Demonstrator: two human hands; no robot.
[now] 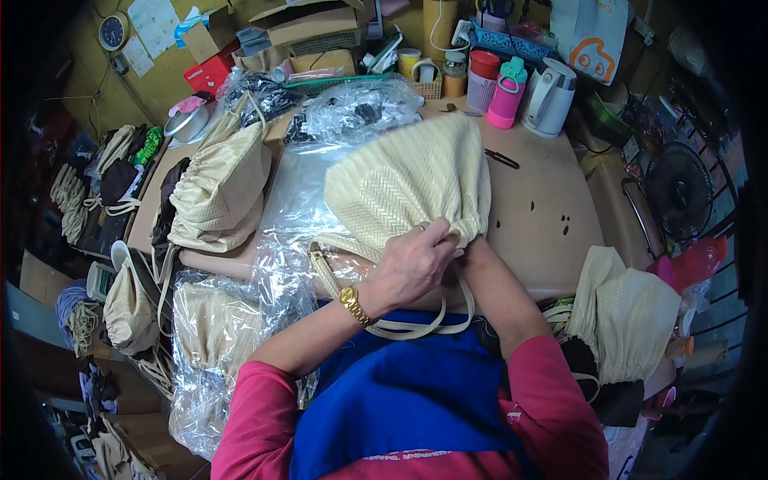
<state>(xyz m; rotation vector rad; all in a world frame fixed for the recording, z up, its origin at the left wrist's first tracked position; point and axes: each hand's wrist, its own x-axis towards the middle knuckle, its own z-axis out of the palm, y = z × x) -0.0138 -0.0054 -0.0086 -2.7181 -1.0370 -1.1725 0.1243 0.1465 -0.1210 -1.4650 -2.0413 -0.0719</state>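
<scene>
Bag [400, 180], cream and woven, lies on the table [552, 264] at the centre, partly over clear plastic [300, 200]. From where I stand, it looks light and soft, and I'd expect it to fold readily rather than slip or break. Its gathered mouth, toward four o'clock, seems the best hold; the strap [440, 326], drooping at six, would probably swing loose.

The left hand [416, 258] is closed around that gathered edge. The right forearm [504, 292] runs into the mouth, so the right hand is hidden inside, and I can't tell whether it grips anything.

Taking clock directions from the bag, a clear sack [212, 336] at eight holds something cream and woven. Near ten, a white bowl [186, 124] has a pink cloth [188, 106] in or over it. At one, a blue basket [496, 42] carries a jumble I can't make out; a jar [454, 78] nearby has brownish contents. The pink bottle [503, 96] and kettle [552, 98], between one and two, hide theirs.
</scene>
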